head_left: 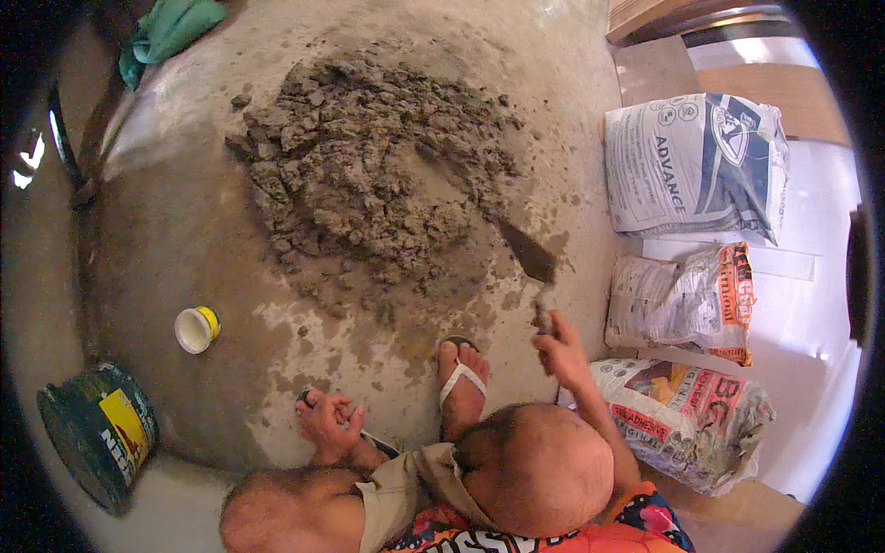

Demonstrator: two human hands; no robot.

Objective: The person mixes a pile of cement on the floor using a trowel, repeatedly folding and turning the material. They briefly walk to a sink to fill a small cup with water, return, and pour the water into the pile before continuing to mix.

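Observation:
My right hand [560, 348] is closed around the handle of a trowel [530, 254]. The trowel's dark blade points toward the right edge of a heap of wet, lumpy mortar [355, 189] on the floor; whether the tip touches it I cannot tell. In front of my left knee, my left hand [330, 426] hangs over my left foot, its fingers loosely bent and apart, holding nothing. My right foot [464, 382], in a flip-flop with a white strap, stands just short of the heap.
Three bags line the right wall: a grey-white bag [682, 170], a smaller orange-ended bag [678, 300] and a crumpled bag [687, 415]. At left are a small white tub [194, 330] and a dark bucket [97, 438]. Green cloth [175, 29] lies at far left.

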